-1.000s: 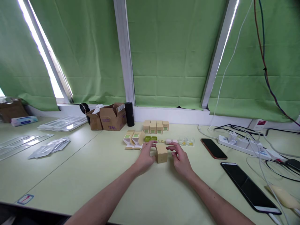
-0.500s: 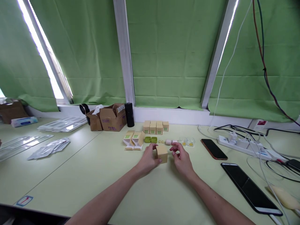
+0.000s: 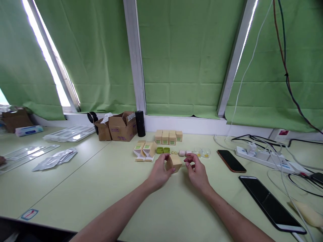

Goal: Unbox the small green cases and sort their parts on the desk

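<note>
My left hand [image 3: 158,173] grips a small tan cardboard box [image 3: 174,162], which is tilted on the pale green table [image 3: 101,188]. My right hand [image 3: 197,172] hovers just right of the box with its fingers curled and apart from it, nothing visible in them. Behind the box lie two green caps [image 3: 163,150], small pink cylinders [image 3: 182,153] and clear cups with yellow pieces [image 3: 202,153]. Further back stands a row of tan boxes with green labels [image 3: 168,137]; two open ones [image 3: 145,150] lie to the left.
Two phones [image 3: 231,160] [image 3: 271,203] lie at the right, beside a power strip [image 3: 262,155] and tangled cables. Brown cartons [image 3: 118,127] and a black cylinder [image 3: 140,123] stand at the back left. Foil packets [image 3: 54,159] and clear trays [image 3: 68,132] lie at the left.
The tan box has been tipped from flat to tilted by my left hand. My right hand has let go of it and drawn its fingers in.
</note>
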{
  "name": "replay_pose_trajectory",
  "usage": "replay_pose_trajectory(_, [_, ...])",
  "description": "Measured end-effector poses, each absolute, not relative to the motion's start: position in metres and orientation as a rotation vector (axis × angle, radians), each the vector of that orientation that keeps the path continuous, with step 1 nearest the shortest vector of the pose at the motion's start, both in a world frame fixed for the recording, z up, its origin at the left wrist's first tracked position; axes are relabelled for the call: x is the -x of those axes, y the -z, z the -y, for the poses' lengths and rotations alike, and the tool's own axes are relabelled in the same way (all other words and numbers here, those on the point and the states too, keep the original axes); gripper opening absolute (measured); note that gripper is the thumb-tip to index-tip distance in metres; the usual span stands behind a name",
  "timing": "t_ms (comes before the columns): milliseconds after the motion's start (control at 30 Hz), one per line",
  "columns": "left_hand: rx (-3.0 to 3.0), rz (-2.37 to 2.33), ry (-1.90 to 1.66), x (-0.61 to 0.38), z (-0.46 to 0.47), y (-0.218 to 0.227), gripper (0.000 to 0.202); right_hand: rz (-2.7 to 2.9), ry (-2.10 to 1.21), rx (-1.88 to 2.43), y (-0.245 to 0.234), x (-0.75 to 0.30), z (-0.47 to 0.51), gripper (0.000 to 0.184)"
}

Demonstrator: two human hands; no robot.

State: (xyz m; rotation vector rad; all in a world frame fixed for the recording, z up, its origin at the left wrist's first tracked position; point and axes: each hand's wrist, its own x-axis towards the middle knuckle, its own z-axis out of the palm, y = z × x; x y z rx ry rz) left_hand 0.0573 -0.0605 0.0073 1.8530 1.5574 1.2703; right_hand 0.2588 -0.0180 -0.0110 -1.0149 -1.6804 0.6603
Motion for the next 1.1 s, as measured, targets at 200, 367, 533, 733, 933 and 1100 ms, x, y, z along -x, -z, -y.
replay_pose_trajectory(200, [-2.312,-1.583,-1.428,-0.056,0.063,-0.010,0.052,1.706,-0.561,0.909,0.005,-0.258,0.025,0.034])
replay_pose_trajectory(367, [-2.742,-1.540,-1.571,-0.057,0.066,-0.016,0.047,1.766,-0.415,0.768,0.001,-0.257,0.034,0.042])
replay_pose_trajectory(533, [-3.094,-1.360,-1.825,-0.061,0.073,-0.025,0.040,1.808,-0.234,0.597,-0.004,-0.257,0.043,0.048])
replay_pose_trajectory(733, [-3.209,-1.298,-1.891,-0.060,0.076,-0.024,0.044,1.816,-0.159,0.556,-0.005,-0.256,0.049,0.056])
replay_pose_trajectory(933, [-3.203,-1.323,-1.855,-0.062,0.074,-0.023,0.042,1.807,-0.156,0.567,-0.004,-0.254,0.049,0.054])
replay_pose_trajectory(1100, [-3.097,-1.434,-1.668,-0.067,0.075,-0.025,0.037,1.795,-0.201,0.646,-0.001,-0.253,0.046,0.050])
